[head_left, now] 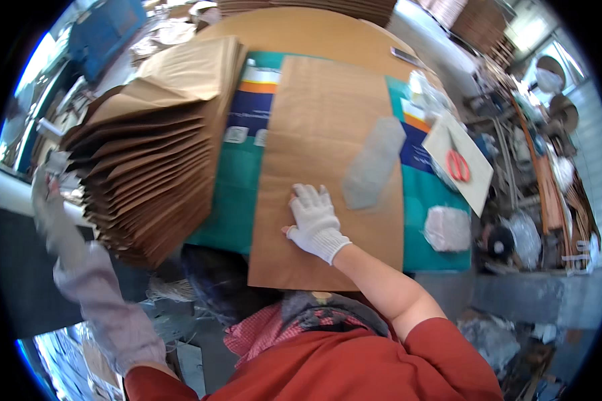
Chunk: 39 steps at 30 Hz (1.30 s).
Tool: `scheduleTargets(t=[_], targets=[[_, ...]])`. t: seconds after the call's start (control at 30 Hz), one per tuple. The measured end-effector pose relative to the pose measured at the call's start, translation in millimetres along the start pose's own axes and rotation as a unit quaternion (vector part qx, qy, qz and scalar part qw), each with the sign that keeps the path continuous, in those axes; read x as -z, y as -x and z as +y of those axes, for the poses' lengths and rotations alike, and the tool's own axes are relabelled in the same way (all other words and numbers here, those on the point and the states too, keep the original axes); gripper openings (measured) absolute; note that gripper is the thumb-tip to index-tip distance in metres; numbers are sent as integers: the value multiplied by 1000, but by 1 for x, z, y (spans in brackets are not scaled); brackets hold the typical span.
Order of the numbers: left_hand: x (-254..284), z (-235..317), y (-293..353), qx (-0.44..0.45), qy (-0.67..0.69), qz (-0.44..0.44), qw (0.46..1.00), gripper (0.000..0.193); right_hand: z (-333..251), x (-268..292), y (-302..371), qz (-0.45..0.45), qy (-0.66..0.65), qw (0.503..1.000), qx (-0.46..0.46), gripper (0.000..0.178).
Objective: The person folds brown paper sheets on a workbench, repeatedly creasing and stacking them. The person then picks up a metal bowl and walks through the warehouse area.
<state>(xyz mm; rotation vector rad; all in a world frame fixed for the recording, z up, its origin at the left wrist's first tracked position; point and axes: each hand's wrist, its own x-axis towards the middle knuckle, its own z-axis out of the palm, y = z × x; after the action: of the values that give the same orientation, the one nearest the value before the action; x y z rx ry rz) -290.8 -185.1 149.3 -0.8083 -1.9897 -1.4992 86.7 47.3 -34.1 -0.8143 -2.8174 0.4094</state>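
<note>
A large brown paper sheet or flat bag point(328, 113) lies lengthwise on the table before me. My right hand point(314, 217), in a white glove with some bare fingertips, rests on its lower half, fingers spread and holding nothing. A greyish translucent strip point(374, 164) lies on the paper beyond that hand. To the left stands a thick fanned stack of folded brown paper bags point(147, 174). My left hand point(45, 194), gloved and with a pale sleeve over the forearm, is out beyond the stack's left side. Its fingers are blurred, and whether they hold anything is unclear.
Under the brown paper is a green, blue and orange printed sheet point(227, 194). Red scissors point(457, 166) rest on a pale board point(471, 147) at right, near a whitish block point(447, 228) and clear plastic point(427, 93). A phone-like dark object point(407, 56) lies on the far tabletop point(301, 30).
</note>
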Motion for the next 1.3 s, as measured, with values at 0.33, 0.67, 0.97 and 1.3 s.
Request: scheduleTargets(t=[0.33,0.67,0.97,1.3], targets=[[-143,83,260,-206,-87,-498,838,51,124,47,131,76,82,947,-302,57],[-171,80,291,-248,-91,-457,849,48,145,54,146,82,21,898,-432,27],[-172,65,291,-273,-65,-446,850,45,175,50,173,147,-322,857,-375,18],[-171,68,289,-278,-60,-443,850,44,181,47,177,138,-409,810,-396,18]])
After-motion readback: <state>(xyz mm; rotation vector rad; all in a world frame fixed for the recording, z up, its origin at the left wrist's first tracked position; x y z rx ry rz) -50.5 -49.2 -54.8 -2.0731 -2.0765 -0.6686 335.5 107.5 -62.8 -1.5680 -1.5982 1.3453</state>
